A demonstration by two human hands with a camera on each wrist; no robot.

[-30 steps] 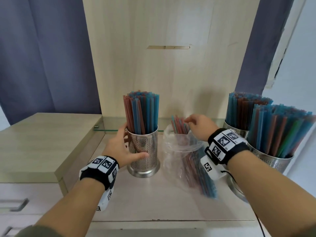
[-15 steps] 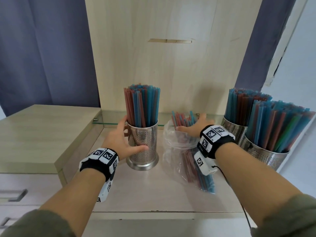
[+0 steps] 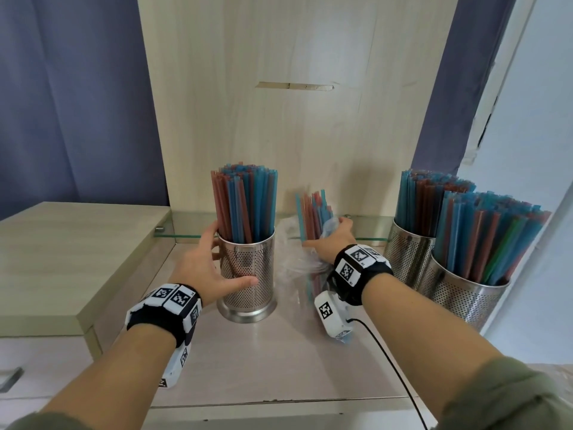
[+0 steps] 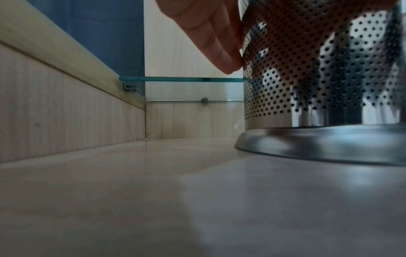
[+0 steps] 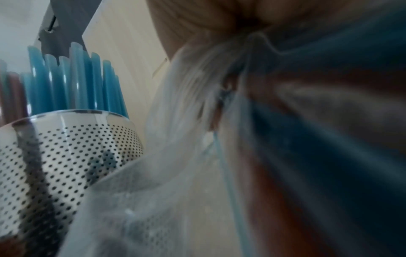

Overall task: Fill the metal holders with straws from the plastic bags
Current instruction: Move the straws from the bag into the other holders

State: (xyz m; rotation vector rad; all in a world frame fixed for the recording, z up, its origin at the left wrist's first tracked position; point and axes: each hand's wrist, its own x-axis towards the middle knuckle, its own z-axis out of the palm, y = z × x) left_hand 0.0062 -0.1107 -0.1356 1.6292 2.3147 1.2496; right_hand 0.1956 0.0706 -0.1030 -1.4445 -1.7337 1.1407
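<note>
A perforated metal holder packed with red and blue straws stands on the counter's middle. My left hand wraps its left side, thumb in front and fingers behind. To its right lies a clear plastic bag of red and blue straws, their tips sticking up out of its mouth. My right hand grips this bundle through the plastic. The right wrist view is blurred: bag plastic and the holder beside it.
Two more full metal holders stand at the right edge. A glass shelf runs along the back under the wooden panel. A raised cabinet top borders the left. A cable trails from my right wrist.
My right hand has gone from reaching over the bag's mouth to gripping the bundle, and the straw tips now stand higher out of the bag. My left hand stays on the holder.
</note>
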